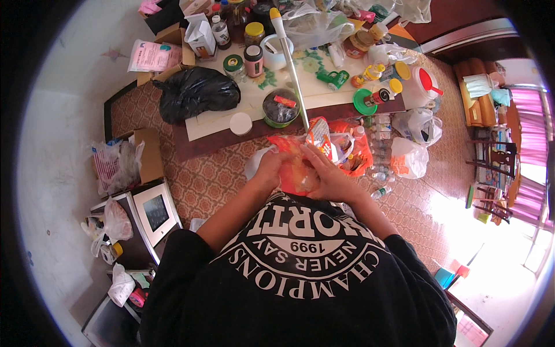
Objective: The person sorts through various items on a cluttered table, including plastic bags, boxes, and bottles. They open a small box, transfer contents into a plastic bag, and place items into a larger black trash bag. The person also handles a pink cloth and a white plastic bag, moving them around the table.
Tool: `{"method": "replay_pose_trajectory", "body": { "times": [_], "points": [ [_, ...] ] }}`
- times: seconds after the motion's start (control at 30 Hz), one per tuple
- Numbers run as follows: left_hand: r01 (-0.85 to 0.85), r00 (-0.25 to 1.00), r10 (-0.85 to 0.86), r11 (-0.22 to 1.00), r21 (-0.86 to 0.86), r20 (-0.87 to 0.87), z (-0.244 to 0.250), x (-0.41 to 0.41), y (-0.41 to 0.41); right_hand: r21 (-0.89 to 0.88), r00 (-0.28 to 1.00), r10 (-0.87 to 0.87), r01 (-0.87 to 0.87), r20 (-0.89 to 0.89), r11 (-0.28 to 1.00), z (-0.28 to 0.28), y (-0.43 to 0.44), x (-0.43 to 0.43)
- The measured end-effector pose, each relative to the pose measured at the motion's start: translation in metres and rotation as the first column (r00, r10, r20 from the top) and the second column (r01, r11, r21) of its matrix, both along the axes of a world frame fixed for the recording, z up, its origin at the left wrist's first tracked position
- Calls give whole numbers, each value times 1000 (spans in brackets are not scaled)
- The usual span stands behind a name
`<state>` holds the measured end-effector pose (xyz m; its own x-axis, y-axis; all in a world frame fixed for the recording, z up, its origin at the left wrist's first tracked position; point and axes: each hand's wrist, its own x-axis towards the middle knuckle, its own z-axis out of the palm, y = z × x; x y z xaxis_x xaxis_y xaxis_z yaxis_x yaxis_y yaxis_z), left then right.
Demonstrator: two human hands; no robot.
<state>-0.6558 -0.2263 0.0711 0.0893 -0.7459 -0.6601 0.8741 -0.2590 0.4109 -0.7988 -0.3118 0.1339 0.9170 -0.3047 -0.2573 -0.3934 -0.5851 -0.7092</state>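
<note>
Both my hands press on a red and clear plastic bag [295, 173] in front of my chest. My left hand [273, 167] grips its left side, and my right hand [327, 171] holds its right side with spread fingers. What the bag contains is hard to make out. Just beyond my right hand stands a red and white printed packet [320, 134]. An orange plastic bag [362, 156] with items in it lies to the right. A silver pole [292, 73] with a yellow and white end leans across the table from near the packet.
On the table [204, 126] are a black plastic bag [199, 93], a round tub [281, 108], a white lid [240, 124], a green spray-type item [333, 80] and several jars. Plastic bottles [381, 175] and white bags [409, 158] lie on the floor at right. A cardboard box [149, 152] stands at left.
</note>
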Motion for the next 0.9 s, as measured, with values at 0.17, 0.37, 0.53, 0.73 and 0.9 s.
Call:
{"method": "replay_pose_trajectory", "body": {
  "times": [0.17, 0.37, 0.53, 0.73, 0.9],
  "points": [
    [5, 989, -3, 1000, 14, -151, -27, -1, -15, -406, 999, 16, -30, -38, 913, -7, 2, -14],
    [287, 946, -300, 952, 110, 123, 11, 18, -23, -367, 890, -455, 433, 31, 823, -13, -26, -51],
    [369, 899, -376, 926, 73, 224, 2, 40, -10, 253, 432, -885, 849, 175, 464, 1, -54, -113],
    [376, 887, -389, 921, 98, 250, 18, 52, 3, 829, 179, -984, 547, 16, 113, 8, -56, -135],
    [364, 874, -382, 924, 116, 300, 53, 58, 6, 957, 549, -832, 277, -80, 91, -69, -52, -110]
  ]
}}
